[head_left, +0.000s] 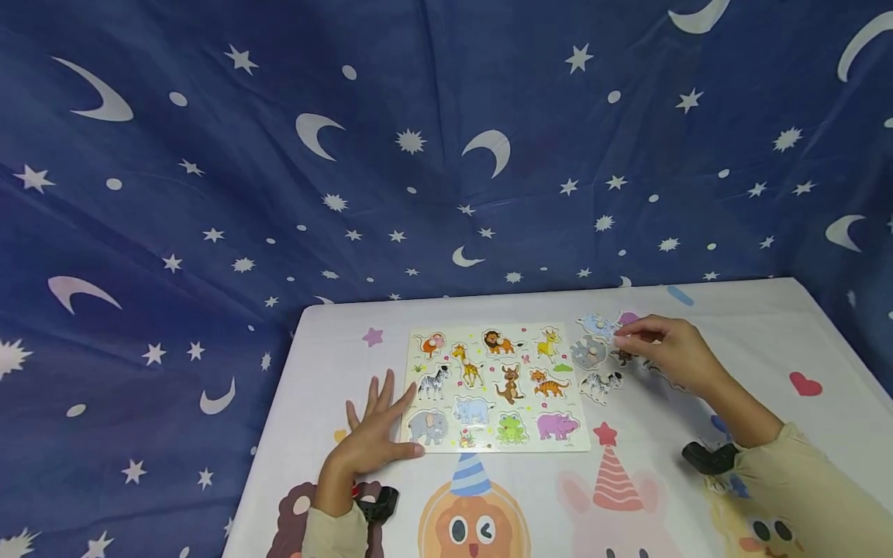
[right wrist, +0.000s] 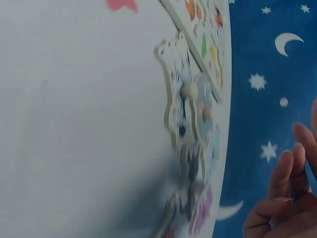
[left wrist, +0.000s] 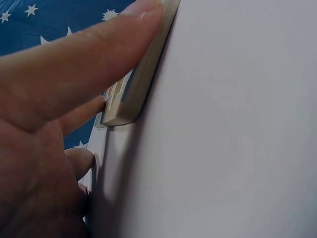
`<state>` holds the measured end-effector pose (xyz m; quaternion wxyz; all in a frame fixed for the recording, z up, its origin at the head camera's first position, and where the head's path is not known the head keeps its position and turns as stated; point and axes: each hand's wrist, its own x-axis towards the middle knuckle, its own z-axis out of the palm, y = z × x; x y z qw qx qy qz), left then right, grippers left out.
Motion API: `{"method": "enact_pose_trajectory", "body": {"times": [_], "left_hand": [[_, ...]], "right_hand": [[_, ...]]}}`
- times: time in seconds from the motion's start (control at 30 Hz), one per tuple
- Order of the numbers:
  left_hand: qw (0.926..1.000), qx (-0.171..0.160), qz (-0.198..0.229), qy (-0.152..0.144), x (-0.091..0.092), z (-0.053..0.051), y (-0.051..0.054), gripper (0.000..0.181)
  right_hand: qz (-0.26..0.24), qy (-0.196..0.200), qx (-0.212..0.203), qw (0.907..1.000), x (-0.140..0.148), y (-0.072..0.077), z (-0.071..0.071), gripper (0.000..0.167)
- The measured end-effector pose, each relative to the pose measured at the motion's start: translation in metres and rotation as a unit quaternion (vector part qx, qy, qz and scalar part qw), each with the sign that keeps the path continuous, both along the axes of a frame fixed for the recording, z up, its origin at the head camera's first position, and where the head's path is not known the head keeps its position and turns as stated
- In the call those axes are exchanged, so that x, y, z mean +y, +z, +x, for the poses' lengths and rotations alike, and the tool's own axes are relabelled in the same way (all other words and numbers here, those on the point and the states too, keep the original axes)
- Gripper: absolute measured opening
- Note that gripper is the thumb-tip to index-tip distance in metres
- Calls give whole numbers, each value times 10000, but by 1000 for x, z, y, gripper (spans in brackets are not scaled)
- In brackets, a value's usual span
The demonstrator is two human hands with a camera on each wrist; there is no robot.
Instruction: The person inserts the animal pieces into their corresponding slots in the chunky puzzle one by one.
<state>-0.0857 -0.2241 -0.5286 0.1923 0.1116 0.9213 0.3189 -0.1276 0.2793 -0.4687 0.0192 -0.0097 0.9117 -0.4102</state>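
Note:
A puzzle board [head_left: 576, 439] with animal pictures lies flat on the table. My left hand [head_left: 377, 434] is spread at its lower left corner, the thumb along the bottom edge; in the left wrist view the thumb [left wrist: 94, 59] touches the board's side [left wrist: 141, 82]. Right of the board, my right hand [head_left: 673, 353] hovers over loose animal pieces, thumb and fingers close together, with nothing visible held. Near it are a grey elephant piece [head_left: 588, 353], a blue piece [head_left: 595, 325] and a zebra piece [head_left: 600, 387]. The right wrist view shows the zebra piece [right wrist: 176, 64] and bent fingers [right wrist: 282, 173].
A purple piece [head_left: 629, 318] and a dark brown piece [head_left: 623, 357] lie by the right hand, and another piece is partly hidden beneath it. The white tablecloth [head_left: 335, 349] has printed cartoon figures. Behind the table hangs a blue curtain [head_left: 432, 93] with moons and stars.

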Motion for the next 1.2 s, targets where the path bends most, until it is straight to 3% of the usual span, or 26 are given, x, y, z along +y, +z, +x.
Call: {"method": "enact_pose_trajectory", "body": {"times": [0.3, 0.43, 0.77, 1.0, 1.2], "left_hand": [[10000, -52, -6, 19, 0, 0, 2, 107], [10000, -62, 51, -3, 1, -1, 3, 107], [9999, -111, 39, -33, -1, 0, 4, 108], [10000, -69, 23, -14, -1, -1, 2, 108], [10000, -75, 20, 28, 0, 0, 2, 108]], "right_hand": [[412, 274, -301, 9983, 40, 8, 25, 33], [670, 378, -304, 9966, 58, 0, 35, 26], [758, 939, -739, 9899, 97, -27, 65, 16], [145, 1690, -1351, 9762, 108, -32, 75, 19], [489, 1603, -1633, 9722, 115, -36, 81, 20]]}}
